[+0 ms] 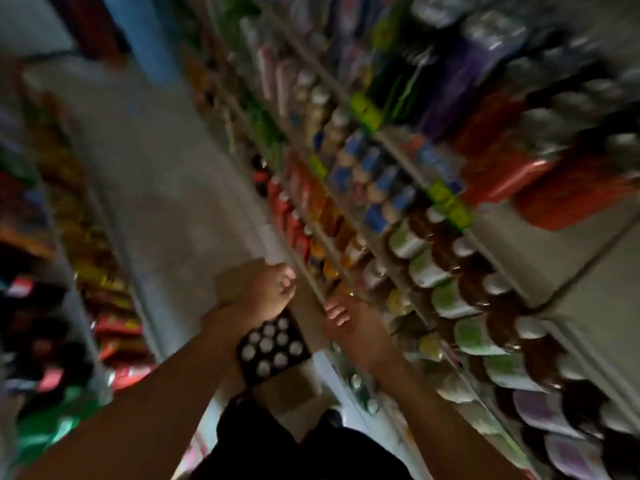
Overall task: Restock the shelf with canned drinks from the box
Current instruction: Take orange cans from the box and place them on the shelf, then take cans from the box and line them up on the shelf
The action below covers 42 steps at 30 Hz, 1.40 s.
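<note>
I see a shop aisle, blurred by motion, with stocked shelves [408, 237] along the right. The box [273, 348] of canned drinks sits on the floor [166, 174] below both hands. Left hand [266, 289]: fingers curled; any grip cannot be determined. Right hand [349, 317]: fingers curled, likewise undetermined. No labels legible. Open floor lies beyond the box.
</note>
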Tool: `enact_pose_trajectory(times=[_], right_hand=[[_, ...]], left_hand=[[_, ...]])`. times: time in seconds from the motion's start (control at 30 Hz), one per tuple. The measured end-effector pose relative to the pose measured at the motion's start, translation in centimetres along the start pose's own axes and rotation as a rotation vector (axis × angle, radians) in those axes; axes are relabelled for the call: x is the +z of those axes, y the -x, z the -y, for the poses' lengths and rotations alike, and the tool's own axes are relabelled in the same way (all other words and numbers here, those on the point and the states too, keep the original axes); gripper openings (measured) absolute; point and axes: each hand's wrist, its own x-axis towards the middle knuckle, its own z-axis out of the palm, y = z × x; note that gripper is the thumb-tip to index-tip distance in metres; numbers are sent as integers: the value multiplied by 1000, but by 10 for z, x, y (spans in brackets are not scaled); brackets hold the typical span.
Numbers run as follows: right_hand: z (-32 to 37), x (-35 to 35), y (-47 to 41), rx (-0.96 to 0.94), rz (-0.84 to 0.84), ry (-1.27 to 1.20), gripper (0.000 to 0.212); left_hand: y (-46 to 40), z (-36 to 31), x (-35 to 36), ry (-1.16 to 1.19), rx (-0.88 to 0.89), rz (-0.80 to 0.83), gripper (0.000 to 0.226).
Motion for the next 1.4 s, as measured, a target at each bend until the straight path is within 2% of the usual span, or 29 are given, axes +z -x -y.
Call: enact_pose_trajectory(times=[0.1,0.13,0.2,0.27,0.3,0.37,0.43,0.57,0.73,0.83,0.9,1.07,1.2,1.4], right_hand=[[-70,83,-19,49,272,215,36],[-93,109,-23,81,349,242,38],[-150,162,-28,162,495,270,31],[-213,228,-46,211,555,260,21],[-231,256,-53,238,573,253,18],[-231,296,-72,194,577,274,23],[-224,317,-95,189,494,235,36],[-256,392,-166,152,397,244,61],[-299,459,-232,110,405,319,73],[-318,483,-245,79,470,383,89],[-325,493,-244,55,520,429,92],[-334,510,-246,31,438,391,72],[-338,506,-239,53,395,334,68],[-297,435,-206,84,229,154,58]], left_hand=[[43,98,41,134,-226,20,14],[58,126,56,175,-301,3,21],[83,171,89,180,-445,-5,32],[97,227,129,236,-538,-16,38],[102,254,150,262,-588,-13,36],[100,295,180,257,-637,21,18],[88,297,183,214,-583,42,5],[52,367,214,206,-593,44,12],[16,423,237,178,-543,53,7],[7,441,255,210,-546,83,8],[6,448,266,241,-557,81,9],[13,453,284,288,-565,121,16],[24,452,287,316,-601,119,13],[20,410,251,360,-518,68,26]])
